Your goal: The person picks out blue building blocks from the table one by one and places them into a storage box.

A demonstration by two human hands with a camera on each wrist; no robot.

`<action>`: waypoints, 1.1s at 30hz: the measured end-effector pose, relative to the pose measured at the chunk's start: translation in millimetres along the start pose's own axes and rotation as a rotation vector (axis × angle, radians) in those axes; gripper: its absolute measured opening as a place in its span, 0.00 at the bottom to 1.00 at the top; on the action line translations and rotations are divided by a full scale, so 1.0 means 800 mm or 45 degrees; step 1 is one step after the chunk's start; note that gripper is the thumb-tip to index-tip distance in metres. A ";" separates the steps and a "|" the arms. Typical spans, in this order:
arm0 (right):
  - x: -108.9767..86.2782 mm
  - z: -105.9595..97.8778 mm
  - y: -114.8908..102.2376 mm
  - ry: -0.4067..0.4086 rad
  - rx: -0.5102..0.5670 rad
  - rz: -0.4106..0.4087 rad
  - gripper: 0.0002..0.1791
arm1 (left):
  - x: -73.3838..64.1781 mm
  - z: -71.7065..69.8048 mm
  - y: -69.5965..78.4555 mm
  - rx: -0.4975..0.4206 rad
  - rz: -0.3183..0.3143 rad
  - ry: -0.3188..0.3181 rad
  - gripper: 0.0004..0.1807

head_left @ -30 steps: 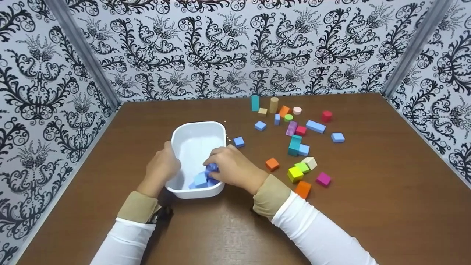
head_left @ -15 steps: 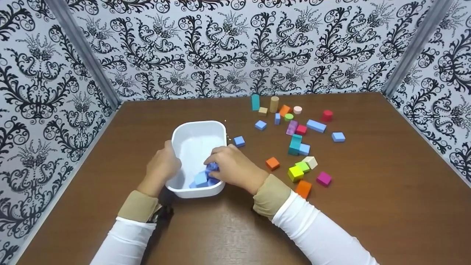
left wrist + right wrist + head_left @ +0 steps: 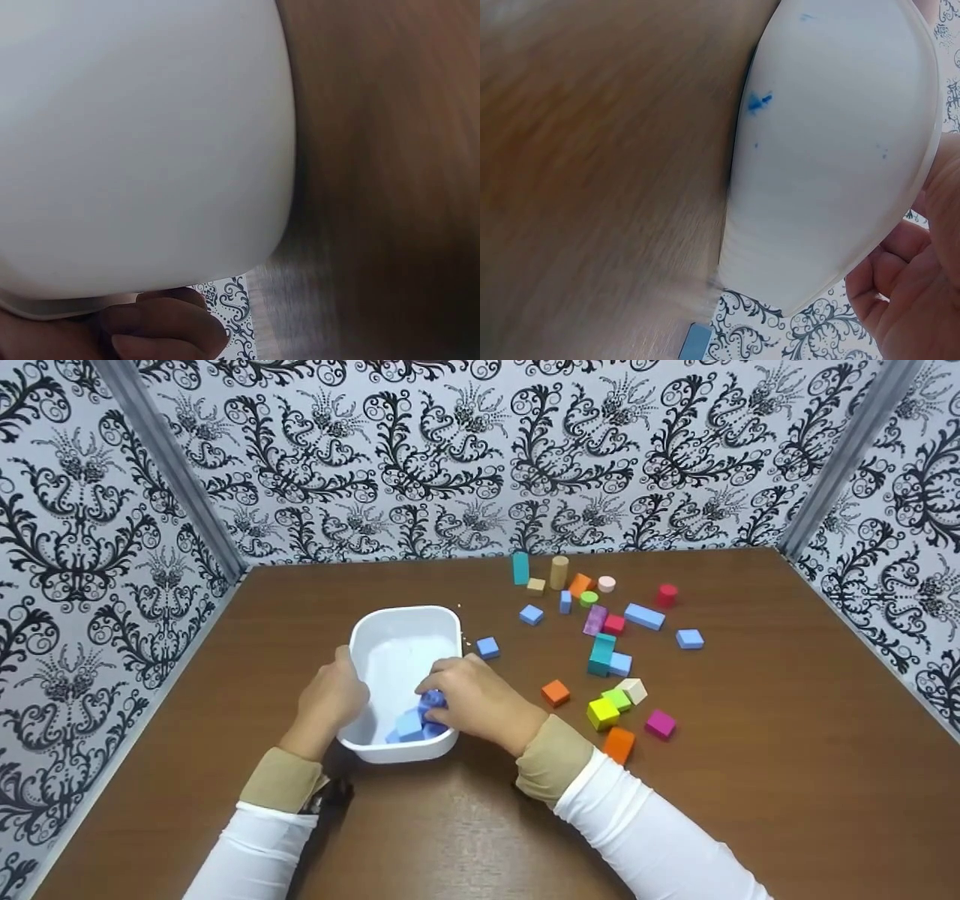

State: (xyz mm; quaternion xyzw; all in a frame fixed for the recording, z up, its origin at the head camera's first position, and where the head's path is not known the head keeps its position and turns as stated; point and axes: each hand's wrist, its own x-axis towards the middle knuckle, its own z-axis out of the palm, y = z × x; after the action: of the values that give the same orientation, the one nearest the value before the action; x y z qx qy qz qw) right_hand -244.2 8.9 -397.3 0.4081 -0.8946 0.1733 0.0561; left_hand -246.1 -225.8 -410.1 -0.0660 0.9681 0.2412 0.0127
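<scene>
The left hand [image 3: 332, 696] grips the near side of the white plastic tub [image 3: 390, 649], apparently steadying it, while the right hand [image 3: 476, 701] reaches over the opposite rim, seemingly pinching a blue block [image 3: 433, 700] inside, above a light-blue cube [image 3: 409, 726].

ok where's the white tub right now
In the head view, the white tub is left of centre on the brown table, between the left hand and the right hand, with a blue block just off its right side.
</scene>
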 end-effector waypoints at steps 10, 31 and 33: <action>-0.001 0.000 -0.001 0.002 0.012 0.010 0.15 | 0.001 0.000 0.000 0.008 -0.006 -0.004 0.36; -0.012 -0.061 0.052 0.288 0.056 -0.048 0.13 | 0.001 0.000 0.000 0.004 -0.036 -0.022 0.36; -0.019 -0.076 0.071 0.328 0.051 0.029 0.12 | 0.001 0.001 0.000 0.006 -0.046 -0.033 0.35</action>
State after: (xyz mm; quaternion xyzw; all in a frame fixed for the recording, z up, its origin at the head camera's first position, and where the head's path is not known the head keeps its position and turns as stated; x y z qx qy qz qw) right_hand -278.9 75.8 -359.3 0.3734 -0.8809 0.2428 0.1603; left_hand -247.1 -225.6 -410.5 -0.0802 0.9672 0.2394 0.0297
